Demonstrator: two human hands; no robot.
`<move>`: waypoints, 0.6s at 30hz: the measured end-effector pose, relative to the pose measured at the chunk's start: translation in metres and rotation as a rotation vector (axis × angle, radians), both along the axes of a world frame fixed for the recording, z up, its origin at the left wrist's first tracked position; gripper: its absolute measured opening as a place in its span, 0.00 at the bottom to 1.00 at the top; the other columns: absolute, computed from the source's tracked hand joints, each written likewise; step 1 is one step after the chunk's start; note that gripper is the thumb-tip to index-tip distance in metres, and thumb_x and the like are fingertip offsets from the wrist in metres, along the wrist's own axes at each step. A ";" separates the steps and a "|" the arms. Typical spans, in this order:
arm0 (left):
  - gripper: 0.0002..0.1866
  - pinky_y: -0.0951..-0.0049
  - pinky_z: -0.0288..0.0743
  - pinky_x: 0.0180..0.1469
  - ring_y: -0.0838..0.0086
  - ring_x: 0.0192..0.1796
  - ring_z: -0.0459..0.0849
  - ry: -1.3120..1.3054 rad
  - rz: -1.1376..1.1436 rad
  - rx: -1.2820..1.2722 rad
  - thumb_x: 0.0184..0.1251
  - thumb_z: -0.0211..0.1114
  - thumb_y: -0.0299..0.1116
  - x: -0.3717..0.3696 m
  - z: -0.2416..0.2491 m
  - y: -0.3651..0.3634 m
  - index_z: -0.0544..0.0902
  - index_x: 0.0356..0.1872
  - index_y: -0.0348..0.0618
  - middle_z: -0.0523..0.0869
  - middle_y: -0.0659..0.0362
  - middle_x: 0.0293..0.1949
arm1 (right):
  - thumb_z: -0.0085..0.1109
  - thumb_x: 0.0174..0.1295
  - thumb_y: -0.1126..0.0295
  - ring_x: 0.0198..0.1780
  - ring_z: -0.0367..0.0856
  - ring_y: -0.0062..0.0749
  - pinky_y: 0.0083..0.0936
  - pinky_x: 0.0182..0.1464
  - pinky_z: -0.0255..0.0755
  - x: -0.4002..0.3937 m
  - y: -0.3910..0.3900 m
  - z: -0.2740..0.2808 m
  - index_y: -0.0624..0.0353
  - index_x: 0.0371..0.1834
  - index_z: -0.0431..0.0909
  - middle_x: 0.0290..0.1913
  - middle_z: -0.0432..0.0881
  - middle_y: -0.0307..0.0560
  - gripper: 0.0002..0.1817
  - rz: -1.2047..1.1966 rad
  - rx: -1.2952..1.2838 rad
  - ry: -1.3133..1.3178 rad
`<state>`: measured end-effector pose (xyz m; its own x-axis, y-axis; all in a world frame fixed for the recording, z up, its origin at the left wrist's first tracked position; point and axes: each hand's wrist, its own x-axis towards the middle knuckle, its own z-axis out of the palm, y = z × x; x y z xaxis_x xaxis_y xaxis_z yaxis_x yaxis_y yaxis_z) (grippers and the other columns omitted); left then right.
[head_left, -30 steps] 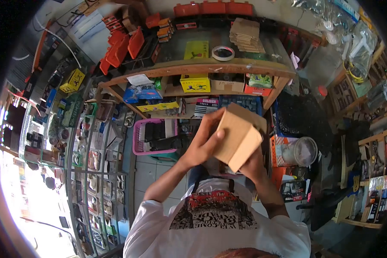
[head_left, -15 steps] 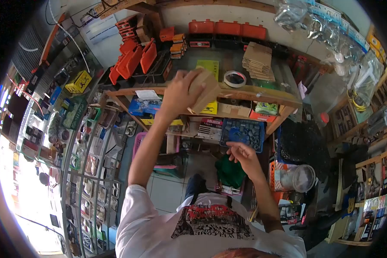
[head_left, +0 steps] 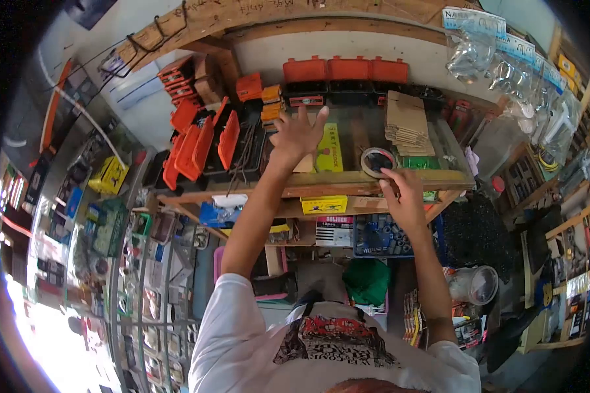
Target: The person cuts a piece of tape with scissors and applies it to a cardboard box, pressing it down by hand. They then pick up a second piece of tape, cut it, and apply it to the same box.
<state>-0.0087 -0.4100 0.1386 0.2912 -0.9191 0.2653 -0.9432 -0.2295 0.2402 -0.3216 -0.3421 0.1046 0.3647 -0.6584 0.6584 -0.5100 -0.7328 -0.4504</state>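
Note:
My left hand [head_left: 295, 136] is raised over the glass-topped counter with its fingers spread and nothing in them. Below it, partly hidden by the wrist, a piece of brown cardboard [head_left: 305, 164] lies on the counter, beside a yellow-green booklet or pack [head_left: 330, 149]. At the counter's front edge lies a roll of tape [head_left: 377, 162], flat side up. My right hand [head_left: 404, 198] reaches to its near rim, the index fingertip right at the roll and the thumb apart below it.
Folded cardboard pieces [head_left: 406, 121] are stacked right of the tape. Black cases with orange lids [head_left: 193, 149] stand at the counter's left and back. Beneath the wooden front edge [head_left: 242, 190] is a blue tray of fittings [head_left: 381, 236]. Glass shelving [head_left: 115, 281] runs along the left.
My left hand has let go of the brown cardboard box and opened. My right hand has risen from below the counter to the tape roll. The view has shifted.

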 end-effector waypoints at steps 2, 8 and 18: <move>0.42 0.28 0.66 0.65 0.30 0.72 0.66 0.181 -0.030 -0.121 0.77 0.45 0.69 -0.021 0.059 0.058 0.65 0.78 0.48 0.68 0.27 0.69 | 0.64 0.71 0.65 0.59 0.73 0.51 0.48 0.64 0.64 0.005 -0.015 -0.007 0.57 0.56 0.86 0.53 0.79 0.51 0.14 -0.067 0.015 0.096; 0.26 0.49 0.67 0.69 0.43 0.65 0.74 0.306 -0.544 -0.510 0.76 0.63 0.43 -0.018 0.038 0.141 0.76 0.66 0.35 0.76 0.39 0.61 | 0.67 0.67 0.65 0.62 0.73 0.48 0.48 0.65 0.59 0.021 -0.020 -0.025 0.58 0.49 0.87 0.58 0.80 0.46 0.11 -0.225 -0.067 0.172; 0.30 0.63 0.71 0.67 0.63 0.71 0.73 0.967 -0.823 -0.441 0.69 0.68 0.31 -0.040 0.016 0.143 0.72 0.71 0.38 0.73 0.49 0.70 | 0.75 0.57 0.70 0.48 0.84 0.43 0.42 0.60 0.64 0.085 0.051 0.054 0.58 0.44 0.83 0.43 0.88 0.46 0.14 -0.095 -0.006 -0.261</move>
